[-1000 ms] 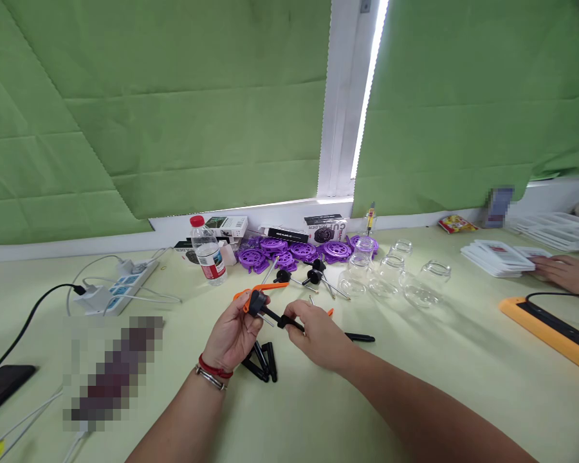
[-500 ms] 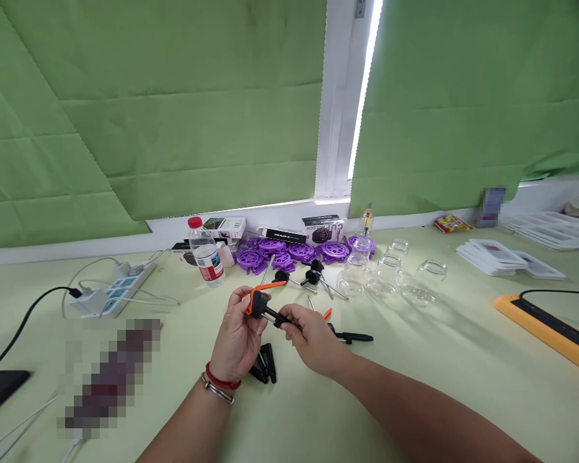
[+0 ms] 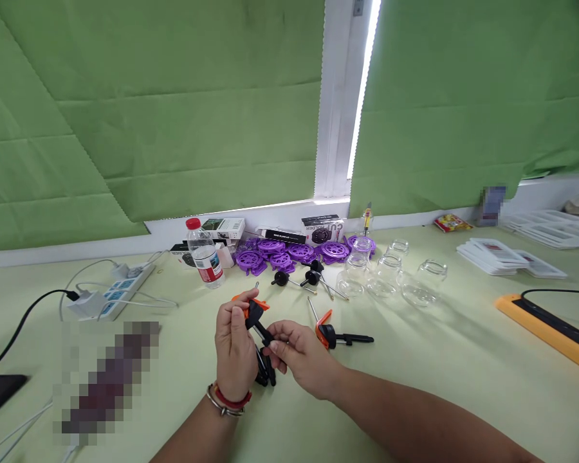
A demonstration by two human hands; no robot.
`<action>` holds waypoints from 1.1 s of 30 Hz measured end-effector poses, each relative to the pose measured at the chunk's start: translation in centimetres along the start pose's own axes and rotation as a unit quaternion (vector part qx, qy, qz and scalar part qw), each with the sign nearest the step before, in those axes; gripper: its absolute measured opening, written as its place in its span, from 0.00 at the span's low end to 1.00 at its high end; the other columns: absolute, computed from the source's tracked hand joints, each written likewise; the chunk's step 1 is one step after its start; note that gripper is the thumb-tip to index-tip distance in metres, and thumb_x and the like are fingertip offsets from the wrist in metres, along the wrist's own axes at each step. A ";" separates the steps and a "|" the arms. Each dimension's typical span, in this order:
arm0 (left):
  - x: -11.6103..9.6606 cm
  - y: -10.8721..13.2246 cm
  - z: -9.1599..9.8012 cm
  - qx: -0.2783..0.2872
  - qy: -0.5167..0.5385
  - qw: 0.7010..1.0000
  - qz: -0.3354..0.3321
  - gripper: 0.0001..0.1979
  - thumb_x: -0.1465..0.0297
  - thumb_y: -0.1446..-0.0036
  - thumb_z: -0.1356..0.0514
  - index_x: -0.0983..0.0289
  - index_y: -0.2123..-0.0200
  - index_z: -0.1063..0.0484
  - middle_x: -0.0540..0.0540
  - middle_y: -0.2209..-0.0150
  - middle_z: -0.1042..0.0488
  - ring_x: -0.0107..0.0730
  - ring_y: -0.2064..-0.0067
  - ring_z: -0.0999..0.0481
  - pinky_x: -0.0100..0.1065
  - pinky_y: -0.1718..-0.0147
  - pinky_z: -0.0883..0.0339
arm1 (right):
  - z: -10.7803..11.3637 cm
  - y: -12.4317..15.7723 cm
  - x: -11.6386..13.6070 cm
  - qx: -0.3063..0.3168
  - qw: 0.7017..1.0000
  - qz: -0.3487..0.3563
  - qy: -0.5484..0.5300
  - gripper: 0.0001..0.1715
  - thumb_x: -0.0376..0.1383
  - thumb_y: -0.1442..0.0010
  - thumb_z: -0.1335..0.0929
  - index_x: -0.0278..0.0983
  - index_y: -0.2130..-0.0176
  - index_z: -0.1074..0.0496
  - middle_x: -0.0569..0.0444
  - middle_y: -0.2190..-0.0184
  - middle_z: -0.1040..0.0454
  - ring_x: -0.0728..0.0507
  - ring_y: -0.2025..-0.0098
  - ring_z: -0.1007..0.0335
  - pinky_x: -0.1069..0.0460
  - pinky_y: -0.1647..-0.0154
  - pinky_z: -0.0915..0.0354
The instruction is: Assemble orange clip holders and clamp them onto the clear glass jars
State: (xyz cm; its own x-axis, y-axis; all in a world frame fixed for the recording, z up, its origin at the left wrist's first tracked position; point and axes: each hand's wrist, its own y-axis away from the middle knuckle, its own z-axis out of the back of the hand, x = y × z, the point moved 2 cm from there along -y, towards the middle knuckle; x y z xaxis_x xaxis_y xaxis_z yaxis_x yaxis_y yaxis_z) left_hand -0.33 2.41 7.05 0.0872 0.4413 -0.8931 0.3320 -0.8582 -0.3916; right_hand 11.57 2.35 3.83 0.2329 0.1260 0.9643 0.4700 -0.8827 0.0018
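My left hand (image 3: 235,350) is closed round the orange-and-black head of a small clamp tool (image 3: 255,318), held upright above the pale green table (image 3: 415,386). Touching it from the right, my right hand (image 3: 299,355) pinches the tool's black handle end. Under both hands lies a small heap of black rods (image 3: 266,373). Another orange-and-black clamp (image 3: 340,335) lies on the table just right of my right hand, with a thin metal rod (image 3: 311,308) beside it.
Purple discs (image 3: 289,252), black-knobbed pins (image 3: 299,279), several glass jars (image 3: 390,276), a water bottle (image 3: 202,254) and small boxes (image 3: 323,228) stand behind. A power strip (image 3: 109,292) with cables lies left, an orange-edged device (image 3: 545,325) and white card stacks (image 3: 506,257) right.
Both hands drew the clamp tool nearer and tilted it more upright. The second clamp on the table came into view. The other person's hand at the far right went out of sight.
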 end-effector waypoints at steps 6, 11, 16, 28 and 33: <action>-0.5 -0.6 0.3 0.119 -0.059 0.988 -0.076 0.21 0.65 0.49 0.35 0.57 0.51 0.31 0.58 0.41 0.38 0.45 0.39 0.41 0.44 0.42 0.46 | 0.0 0.2 1.3 0.007 0.986 -0.019 -0.165 0.21 0.44 0.53 0.26 0.33 0.64 0.31 0.56 0.76 0.30 0.55 0.80 0.43 0.57 0.80 0.52; -0.5 -1.4 0.8 0.193 -0.185 0.954 -0.138 0.48 0.65 0.71 0.25 0.53 0.43 0.37 0.60 0.41 0.42 0.54 0.40 0.43 0.47 0.41 0.47 | 0.4 0.1 1.6 0.034 0.970 -0.042 -0.237 0.19 0.41 0.54 0.24 0.34 0.66 0.31 0.58 0.79 0.32 0.54 0.82 0.43 0.57 0.82 0.52; -0.7 -0.9 0.7 0.255 -0.273 0.910 -0.178 0.64 0.58 0.80 0.24 0.55 0.36 0.49 0.64 0.39 0.47 0.60 0.39 0.46 0.54 0.41 0.51 | 0.8 0.2 1.5 0.040 0.978 -0.035 -0.204 0.20 0.40 0.55 0.24 0.30 0.65 0.28 0.51 0.75 0.26 0.48 0.73 0.31 0.53 0.70 0.38; -0.6 -0.3 0.0 0.299 -0.420 0.833 -0.200 0.66 0.52 0.73 0.29 0.62 0.35 0.63 0.69 0.38 0.52 0.64 0.38 0.49 0.61 0.44 0.48 | 1.6 -0.2 1.4 0.066 0.969 -0.042 -0.236 0.23 0.35 0.49 0.28 0.34 0.54 0.36 0.50 0.74 0.23 0.48 0.76 0.30 0.53 0.70 0.37; -0.3 0.0 -0.2 0.287 -0.438 0.831 -0.186 0.59 0.56 0.68 0.31 0.65 0.36 0.59 0.68 0.39 0.49 0.60 0.37 0.50 0.57 0.42 0.48 | 1.8 -0.2 1.5 0.063 0.965 -0.067 -0.244 0.23 0.35 0.48 0.28 0.33 0.54 0.37 0.51 0.74 0.23 0.49 0.77 0.30 0.54 0.71 0.38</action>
State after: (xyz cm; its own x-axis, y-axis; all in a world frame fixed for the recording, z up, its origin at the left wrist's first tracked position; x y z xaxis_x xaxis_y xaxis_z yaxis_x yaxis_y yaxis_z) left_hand -0.16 2.33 7.35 -0.7225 0.5591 -0.4068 -0.3419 -0.8003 -0.4926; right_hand 13.33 3.55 4.82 0.5211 0.4611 0.7182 0.6162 -0.7855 0.0572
